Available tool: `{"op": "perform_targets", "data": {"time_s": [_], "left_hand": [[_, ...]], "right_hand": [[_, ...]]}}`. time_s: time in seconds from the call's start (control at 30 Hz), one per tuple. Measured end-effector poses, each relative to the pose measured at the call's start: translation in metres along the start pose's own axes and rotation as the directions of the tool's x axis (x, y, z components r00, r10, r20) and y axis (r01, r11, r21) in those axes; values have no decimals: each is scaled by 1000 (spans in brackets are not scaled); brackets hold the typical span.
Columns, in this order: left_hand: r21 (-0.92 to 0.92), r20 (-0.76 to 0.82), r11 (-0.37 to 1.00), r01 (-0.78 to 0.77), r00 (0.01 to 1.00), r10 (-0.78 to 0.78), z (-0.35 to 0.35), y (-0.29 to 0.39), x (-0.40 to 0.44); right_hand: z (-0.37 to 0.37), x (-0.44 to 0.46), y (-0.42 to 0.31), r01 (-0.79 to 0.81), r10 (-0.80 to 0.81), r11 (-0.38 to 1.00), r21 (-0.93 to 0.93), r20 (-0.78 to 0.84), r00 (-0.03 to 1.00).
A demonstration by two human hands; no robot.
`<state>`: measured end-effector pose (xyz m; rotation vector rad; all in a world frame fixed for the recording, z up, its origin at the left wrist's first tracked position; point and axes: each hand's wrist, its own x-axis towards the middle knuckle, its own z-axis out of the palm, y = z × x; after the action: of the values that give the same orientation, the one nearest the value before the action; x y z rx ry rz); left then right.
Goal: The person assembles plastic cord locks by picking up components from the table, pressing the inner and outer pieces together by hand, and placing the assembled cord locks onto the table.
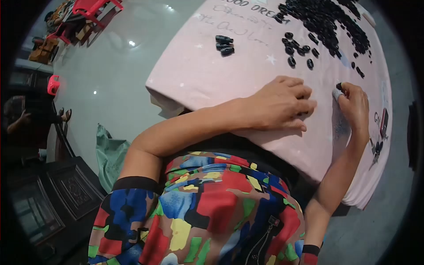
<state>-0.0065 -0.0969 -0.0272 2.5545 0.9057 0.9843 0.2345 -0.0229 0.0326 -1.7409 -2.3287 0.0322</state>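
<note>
My left hand (285, 105) lies palm down on the pink cloth (198, 79) covering the table, its fingers spread and slightly bent. Nothing shows in it, though its underside is hidden. Farther right, my right hand (355, 108) pinches a small black piece (339, 86) between thumb and fingers. Something whitish covers the thumb tip; I cannot tell what it is. Beyond my hands lie several loose black oval pieces (310, 64), some with holes. Three longer black pieces (225, 45) sit together to the left of them.
A large heap of black pieces (318, 22) spreads across the far side of the table. Keys (376, 150) and a dark red object (384, 123) lie near the right edge. A red chair (99, 13) stands on the floor at upper left; another person (26, 117) is at far left.
</note>
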Motion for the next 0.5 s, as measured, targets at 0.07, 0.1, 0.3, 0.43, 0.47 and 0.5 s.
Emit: {"op": "perform_targets", "data": {"time_s": [0.07,0.1,0.3,0.43,0.47,0.5], "left_hand": [[16,65,1000,-8,998,7,-3,0,1],[-1,57,1000,17,998,-17,-3,-2,0],[-77,-87,993,90,991,-97,-1,-5,-4],[-55,-179,993,102,978,-110,7,-8,-3],[-61,-195,992,108,974,-118,9,-8,-3],[-87,-188,989,118,973,-132,8,-9,-2]], "right_hand": [[-5,0,-7,-31,29,999,43,44,999],[-6,0,-9,-49,45,997,64,67,997],[-11,-5,-14,-70,45,957,283,92,995],[-18,-4,-12,-106,63,973,203,209,976],[-16,-5,-12,-97,53,970,223,193,980],[-13,-6,-11,-87,44,966,243,178,983]]}}
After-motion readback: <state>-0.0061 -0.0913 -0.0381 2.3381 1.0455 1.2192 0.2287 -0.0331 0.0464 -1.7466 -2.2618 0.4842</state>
